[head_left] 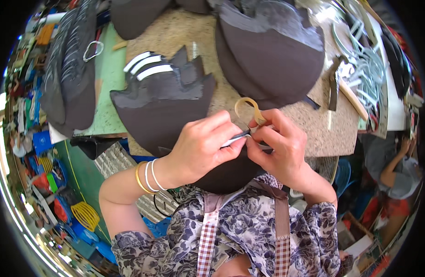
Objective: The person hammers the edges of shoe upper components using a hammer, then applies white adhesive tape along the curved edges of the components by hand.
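Observation:
Close together over the near edge of the work board, both my hands are closed in pinches. My left hand grips a narrow black-and-white strip. In my right hand is a curled tan strip, its loop standing above the fingers. The fingertips of both hands meet at the black-and-white strip's end, and the exact contact is hidden. Left of them lies a dark cut panel with a jagged top edge and white stripes. Below my hands a dark rounded piece hangs at the board's edge, partly covered.
Stacked dark rounded panels lie beyond my hands. At the right are a wooden-handled tool and a heap of pale blue-grey strips. Long dark pieces lie at the left. Another person sits at the far right.

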`<state>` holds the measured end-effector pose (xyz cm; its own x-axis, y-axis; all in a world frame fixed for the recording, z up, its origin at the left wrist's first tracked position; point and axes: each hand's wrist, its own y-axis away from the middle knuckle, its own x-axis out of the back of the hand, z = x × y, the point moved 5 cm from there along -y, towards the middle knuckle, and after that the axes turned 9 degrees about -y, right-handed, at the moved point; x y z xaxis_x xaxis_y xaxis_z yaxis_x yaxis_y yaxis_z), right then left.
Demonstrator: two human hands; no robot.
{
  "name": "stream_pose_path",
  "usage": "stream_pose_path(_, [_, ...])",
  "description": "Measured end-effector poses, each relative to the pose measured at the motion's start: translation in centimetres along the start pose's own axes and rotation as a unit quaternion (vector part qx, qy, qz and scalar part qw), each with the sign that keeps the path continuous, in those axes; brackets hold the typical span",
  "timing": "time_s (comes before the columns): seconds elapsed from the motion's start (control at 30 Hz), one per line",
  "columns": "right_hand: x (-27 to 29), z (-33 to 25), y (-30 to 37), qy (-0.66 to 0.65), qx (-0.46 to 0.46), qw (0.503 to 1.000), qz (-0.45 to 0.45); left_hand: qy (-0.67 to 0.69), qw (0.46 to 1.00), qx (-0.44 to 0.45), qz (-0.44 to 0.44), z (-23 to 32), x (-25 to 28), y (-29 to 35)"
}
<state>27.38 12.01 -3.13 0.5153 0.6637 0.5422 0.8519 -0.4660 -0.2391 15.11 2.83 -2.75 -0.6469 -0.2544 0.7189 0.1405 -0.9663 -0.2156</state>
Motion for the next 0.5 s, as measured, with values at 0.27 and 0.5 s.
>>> stream_pose_path(0.27, [10.3,3.9,3.4,-0.212,-0.104,0.949,0.209,-0.335,0.936,0.086,0.061,-11.3,11.3,1.2])
stream_pose_path(0.5, [18.9,4.6,8.2,-0.627,0.013,0.73,0.269,-0.257,0.949,0.181,-0.037,-14.6,12.2,0.6])
